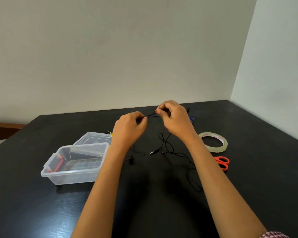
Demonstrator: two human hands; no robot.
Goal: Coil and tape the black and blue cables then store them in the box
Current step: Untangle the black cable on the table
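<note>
Nearest, the black cable [169, 148] is left loose on the table [248, 194], uncoiled, beside the open box [72, 174]. Farther off, a short strand of blue cable [152, 115] is pinched taut between left hand [130, 128] and right hand [175, 117]. Coiling appears begun; tape [213, 141] is required next.

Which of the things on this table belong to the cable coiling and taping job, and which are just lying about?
Part of the job:
left hand and right hand, both pinching the twisted black and blue cables
loose black cable
tape roll
clear box
scissors, likely for cutting tape

Lying about:
box lid
red item in the box
</note>
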